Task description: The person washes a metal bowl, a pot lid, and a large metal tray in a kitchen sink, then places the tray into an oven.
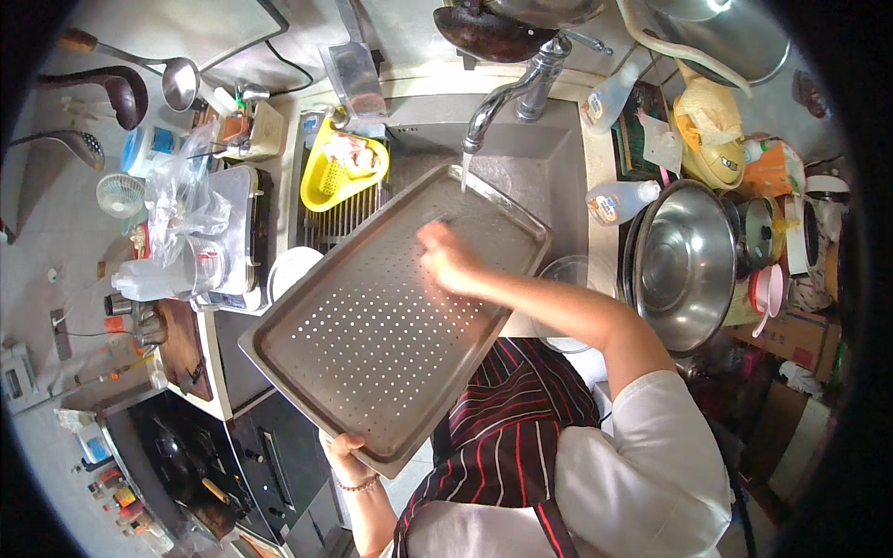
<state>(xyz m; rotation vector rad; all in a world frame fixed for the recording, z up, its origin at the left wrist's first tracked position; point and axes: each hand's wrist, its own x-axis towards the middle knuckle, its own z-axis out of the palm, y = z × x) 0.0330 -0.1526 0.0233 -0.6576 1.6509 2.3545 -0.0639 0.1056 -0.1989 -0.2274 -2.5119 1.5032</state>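
Observation:
A perforated metal tray (335,296) slants across the sink, its far end under the running faucet (499,104). My left hand (343,450) grips the tray's near rim, thumb on top and fingers hidden beneath. Motion blurs my right hand (446,258), which is curled over the tray's upper middle. Whether it holds anything cannot be made out. From the spout a thin stream of water (465,174) falls onto the wet far end of the tray.
In the steel sink (558,153), a yellow strainer basket (314,178) holds pale scraps at the left. Two plastic bottles (617,202) (610,101) stand on the right ledge. Beyond them leans a large steel basin (684,272). A white bowl (296,268) sits left of the tray.

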